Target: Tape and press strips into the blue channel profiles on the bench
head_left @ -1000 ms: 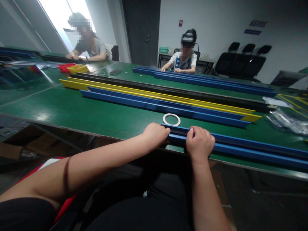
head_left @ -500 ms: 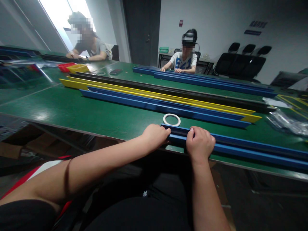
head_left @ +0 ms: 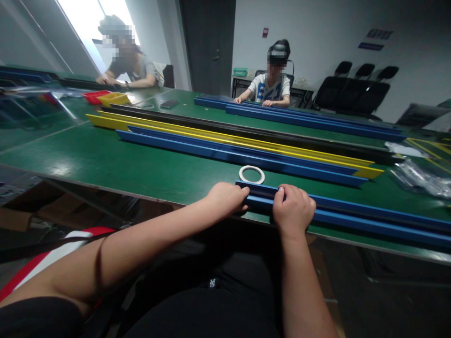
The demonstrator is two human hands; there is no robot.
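Observation:
A long blue channel bar (head_left: 366,220) lies along the near edge of the green table (head_left: 169,173) and runs out to the right. My left hand (head_left: 227,199) is closed on its left end, fingers wrapped round the end. Just to the right, my right hand (head_left: 294,209) grips the same bar, its thumb on top and its fingers curled over. A white tape roll (head_left: 251,175) lies flat just behind the bar's left end.
Behind the roll lie more blue bars (head_left: 211,151), yellow bars (head_left: 225,136) and black bars. Two people sit across the table, one with hands on blue bars. Red (head_left: 95,97) and yellow (head_left: 114,99) trays stand far left; clear plastic bags (head_left: 423,177) lie at the right.
Both my hands stay on the bar with almost no movement. The person opposite has shifted slightly.

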